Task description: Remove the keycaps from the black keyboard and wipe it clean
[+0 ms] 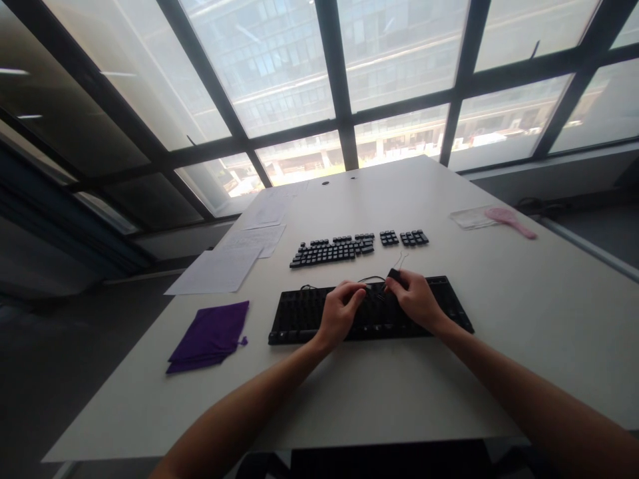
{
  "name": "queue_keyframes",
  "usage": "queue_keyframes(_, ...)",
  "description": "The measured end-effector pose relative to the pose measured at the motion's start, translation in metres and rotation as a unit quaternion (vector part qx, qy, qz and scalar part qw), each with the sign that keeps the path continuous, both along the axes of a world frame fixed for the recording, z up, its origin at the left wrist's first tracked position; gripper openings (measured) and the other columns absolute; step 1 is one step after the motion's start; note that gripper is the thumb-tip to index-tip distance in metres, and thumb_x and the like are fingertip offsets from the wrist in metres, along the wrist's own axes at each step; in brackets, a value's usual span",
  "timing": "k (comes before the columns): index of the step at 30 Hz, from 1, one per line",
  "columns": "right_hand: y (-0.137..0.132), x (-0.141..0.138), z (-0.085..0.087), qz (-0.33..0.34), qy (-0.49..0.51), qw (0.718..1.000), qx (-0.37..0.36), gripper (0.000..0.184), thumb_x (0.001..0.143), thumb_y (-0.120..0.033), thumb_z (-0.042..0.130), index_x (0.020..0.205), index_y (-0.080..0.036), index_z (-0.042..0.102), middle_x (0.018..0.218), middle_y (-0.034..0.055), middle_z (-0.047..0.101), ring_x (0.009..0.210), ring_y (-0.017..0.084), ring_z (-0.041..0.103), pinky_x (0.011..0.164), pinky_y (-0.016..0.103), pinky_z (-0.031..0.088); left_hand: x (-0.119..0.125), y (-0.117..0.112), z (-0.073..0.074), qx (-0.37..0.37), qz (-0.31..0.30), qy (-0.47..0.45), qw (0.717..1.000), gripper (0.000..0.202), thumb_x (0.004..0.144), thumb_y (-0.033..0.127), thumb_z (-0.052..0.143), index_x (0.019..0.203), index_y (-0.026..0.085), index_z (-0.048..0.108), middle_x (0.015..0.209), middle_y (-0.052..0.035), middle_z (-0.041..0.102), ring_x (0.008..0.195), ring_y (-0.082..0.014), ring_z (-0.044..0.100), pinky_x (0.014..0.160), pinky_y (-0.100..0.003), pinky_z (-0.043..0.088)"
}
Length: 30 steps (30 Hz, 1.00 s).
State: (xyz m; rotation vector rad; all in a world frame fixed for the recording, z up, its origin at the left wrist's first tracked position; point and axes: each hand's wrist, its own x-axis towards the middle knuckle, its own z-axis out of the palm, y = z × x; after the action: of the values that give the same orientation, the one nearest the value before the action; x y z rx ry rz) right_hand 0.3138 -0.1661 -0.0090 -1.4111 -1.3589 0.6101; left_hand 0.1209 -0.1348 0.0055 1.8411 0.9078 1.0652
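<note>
A black keyboard (299, 316) lies in front of me with much of its face bare of keycaps. Above its right half, my right hand (412, 296) is closed round the black handle of a wire keycap puller (394, 273), whose thin wire loops point up and away. My left hand (344, 303) hovers over the middle of the keyboard, thumb and fingers pinched on a small piece that looks like a keycap (368, 286). Behind the keyboard, loose black keycaps (332, 251) stand in rows, with smaller groups (414, 237) to their right.
On the white table (379, 399), a folded purple cloth pouch (210, 332) lies at left, with paper sheets (217, 269) beyond it. A pink hand-held item (509, 219) rests on a pale packet (472, 218) at right. Large windows rise behind the table.
</note>
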Motion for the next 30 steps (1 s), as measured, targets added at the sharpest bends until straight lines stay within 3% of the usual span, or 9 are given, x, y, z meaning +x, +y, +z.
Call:
queue_keyframes(3,0.000,0.000,0.001,0.000,0.011,1.000,0.000,0.025,0.089,-0.033,0.057,0.072,-0.017,0.065,0.070,0.0042,0.069,0.068,0.021,0.063,0.067,0.030,0.043,-0.003,0.001,0.000,-0.043,0.010,-0.024,0.999,0.027,0.089,0.039,0.065,0.098,0.016,0.075,0.092,-0.0064,0.072,0.084,-0.0189,0.064,0.076,-0.028,0.049)
queue_keyframes(7,0.001,0.000,0.000,-0.002,0.013,1.000,-0.002,0.026,0.089,-0.033,0.056,0.071,-0.017,0.065,0.069,0.0039,0.069,0.068,0.020,0.062,0.066,0.030,0.043,-0.008,0.022,0.016,-0.083,0.013,0.002,0.996,0.036,0.087,0.045,0.067,0.106,0.016,0.075,0.088,-0.0073,0.074,0.077,-0.0191,0.066,0.066,-0.027,0.050)
queue_keyframes(11,0.002,0.000,0.000,0.000,0.009,1.000,0.000,0.027,0.089,-0.033,0.056,0.069,-0.017,0.063,0.068,0.0036,0.068,0.066,0.020,0.061,0.066,0.030,0.043,0.001,0.067,0.029,0.066,0.011,0.094,0.993,0.024,0.083,0.038,0.072,0.095,0.018,0.078,0.092,-0.0070,0.073,0.078,-0.0184,0.066,0.072,-0.029,0.052)
queue_keyframes(16,0.001,0.000,0.001,-0.004,0.022,1.000,-0.003,0.027,0.089,-0.033,0.056,0.069,-0.017,0.063,0.066,0.0035,0.067,0.064,0.019,0.060,0.063,0.029,0.042,0.027,0.112,0.009,0.172,-0.053,0.253,0.951,0.009,0.082,0.023,0.073,0.087,0.018,0.079,0.084,-0.0056,0.071,0.077,-0.0177,0.065,0.077,-0.030,0.052)
queue_keyframes(21,0.002,0.000,0.003,0.003,0.035,0.999,-0.004,0.027,0.089,-0.033,0.056,0.069,-0.017,0.063,0.066,0.0035,0.067,0.063,0.018,0.060,0.061,0.028,0.041,0.038,0.126,-0.013,0.226,-0.084,0.307,0.921,0.012,0.085,0.014,0.068,0.092,0.016,0.077,0.090,-0.0063,0.068,0.079,-0.0167,0.064,0.078,-0.028,0.050)
queue_keyframes(26,0.003,0.001,0.002,0.005,0.030,1.000,-0.009,0.027,0.089,-0.032,0.056,0.069,-0.016,0.063,0.064,0.0022,0.065,0.061,0.017,0.058,0.060,0.027,0.040,0.038,0.136,-0.010,0.285,-0.054,0.361,0.887,0.015,0.084,0.017,0.071,0.097,0.020,0.077,0.094,-0.0068,0.071,0.095,-0.0226,0.060,0.090,-0.035,0.046)
queue_keyframes(30,0.003,0.001,0.003,0.007,0.032,0.999,-0.005,0.027,0.089,-0.032,0.057,0.068,-0.016,0.064,0.065,0.0027,0.066,0.062,0.018,0.059,0.062,0.027,0.041,0.039,0.146,-0.006,0.308,-0.028,0.392,0.866,0.011,0.086,0.021,0.069,0.092,0.022,0.079,0.095,-0.0061,0.071,0.096,-0.0240,0.056,0.089,-0.037,0.045)
